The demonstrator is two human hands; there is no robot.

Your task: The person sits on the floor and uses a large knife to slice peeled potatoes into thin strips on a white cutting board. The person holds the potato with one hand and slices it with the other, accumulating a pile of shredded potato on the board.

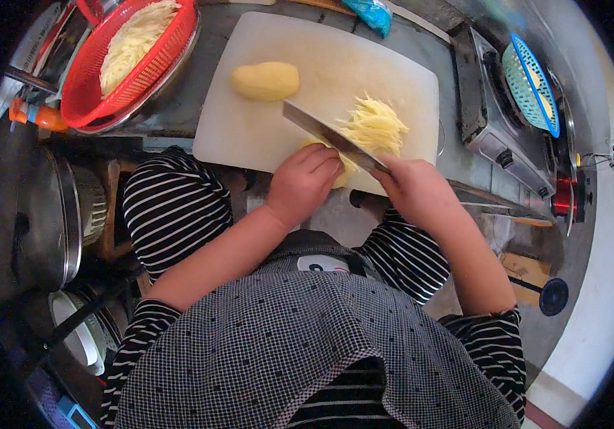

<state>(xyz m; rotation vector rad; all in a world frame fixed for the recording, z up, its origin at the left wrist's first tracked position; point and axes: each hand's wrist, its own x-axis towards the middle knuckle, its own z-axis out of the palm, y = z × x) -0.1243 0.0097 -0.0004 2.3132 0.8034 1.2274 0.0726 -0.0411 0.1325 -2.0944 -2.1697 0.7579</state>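
My right hand (417, 187) grips the handle of a kitchen knife (334, 137), its broad blade slanting up and left across the white cutting board (248, 137). Under the curled fingers of my left hand (307, 179) is a yellowish piece of peeled potato (340, 181), mostly covered by the hand and blade. The fingertips are close beside the blade. Just beyond the knife lies a heap of thin potato shreds (376, 126). A whole peeled potato (265, 81) rests at the board's upper left.
A red plastic colander (141, 80) with pale shreds (135, 43) stands in a metal bowl at the left. On the right, a gas stove (510, 145) bears a blue-green basket (521, 80) holding pale pieces. A blue plastic bag (372, 15) lies behind the board.
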